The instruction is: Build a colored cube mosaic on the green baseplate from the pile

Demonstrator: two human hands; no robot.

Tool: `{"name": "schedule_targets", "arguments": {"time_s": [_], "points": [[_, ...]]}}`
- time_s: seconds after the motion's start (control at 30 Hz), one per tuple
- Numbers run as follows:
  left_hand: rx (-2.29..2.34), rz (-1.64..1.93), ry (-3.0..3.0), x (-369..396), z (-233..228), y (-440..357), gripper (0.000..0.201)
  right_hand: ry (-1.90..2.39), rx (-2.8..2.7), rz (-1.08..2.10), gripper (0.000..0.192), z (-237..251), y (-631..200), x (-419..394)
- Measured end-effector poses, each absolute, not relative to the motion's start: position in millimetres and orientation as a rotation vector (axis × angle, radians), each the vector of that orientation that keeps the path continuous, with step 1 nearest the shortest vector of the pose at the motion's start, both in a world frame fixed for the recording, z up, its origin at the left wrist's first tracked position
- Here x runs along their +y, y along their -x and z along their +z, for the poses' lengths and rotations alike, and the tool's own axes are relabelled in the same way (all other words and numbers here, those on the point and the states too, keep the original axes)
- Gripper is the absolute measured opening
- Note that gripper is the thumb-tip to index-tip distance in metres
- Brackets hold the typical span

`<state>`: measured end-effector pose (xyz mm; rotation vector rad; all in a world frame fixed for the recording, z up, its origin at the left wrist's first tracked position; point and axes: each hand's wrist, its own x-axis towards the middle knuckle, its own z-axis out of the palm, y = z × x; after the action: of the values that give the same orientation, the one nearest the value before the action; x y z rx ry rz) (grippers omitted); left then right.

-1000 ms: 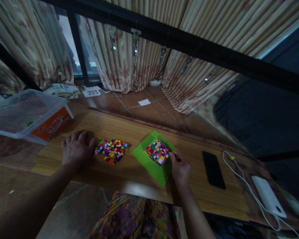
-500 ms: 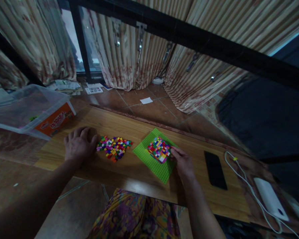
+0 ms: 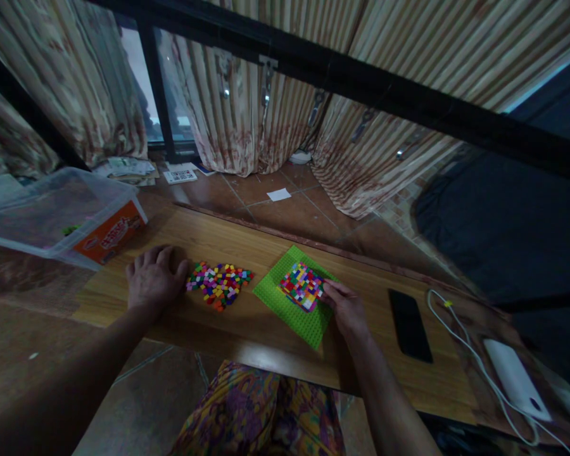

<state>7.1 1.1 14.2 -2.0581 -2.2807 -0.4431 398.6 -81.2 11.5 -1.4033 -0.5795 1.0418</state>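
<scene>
we note the left hand [image 3: 152, 278] lying open, palm down on the table [image 3: 209, 335], just beside a spread of loose bricks [image 3: 218, 284]. the right hand [image 3: 349, 307] is curled in at the right edge of the multicoloured block [image 3: 303, 286], which sits on the green baseplate [image 3: 313, 328]; whether it grips a brick, we cannot tell. phone [image 3: 410, 324] farther right; tub [image 3: 116, 231] by the table's left end.
</scene>
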Motion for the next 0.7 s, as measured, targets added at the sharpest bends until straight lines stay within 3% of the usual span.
{"name": "schedule_targets", "arguments": {"time_s": [0.13,0.23,0.33,0.5,0.7], "points": [[-2.271,-0.449,2.065,0,14,-6,0.061,1.392,-0.554,0.982,0.036,13,-405,-86],[-2.284,-0.452,2.063,0,14,-6,0.060,1.528,-0.597,0.736,0.039,21,-406,-98],[-2.304,-0.456,2.067,0,14,-6,0.060,1.666,-0.884,0.462,0.034,28,-388,-119],[-2.308,-0.450,2.066,-1,17,-7,0.058,1.634,-1.587,0.329,0.021,22,-343,-154],[-2.266,-0.439,2.079,0,15,-5,0.058,1.694,-1.659,0.066,0.021,10,-338,-175]]}}
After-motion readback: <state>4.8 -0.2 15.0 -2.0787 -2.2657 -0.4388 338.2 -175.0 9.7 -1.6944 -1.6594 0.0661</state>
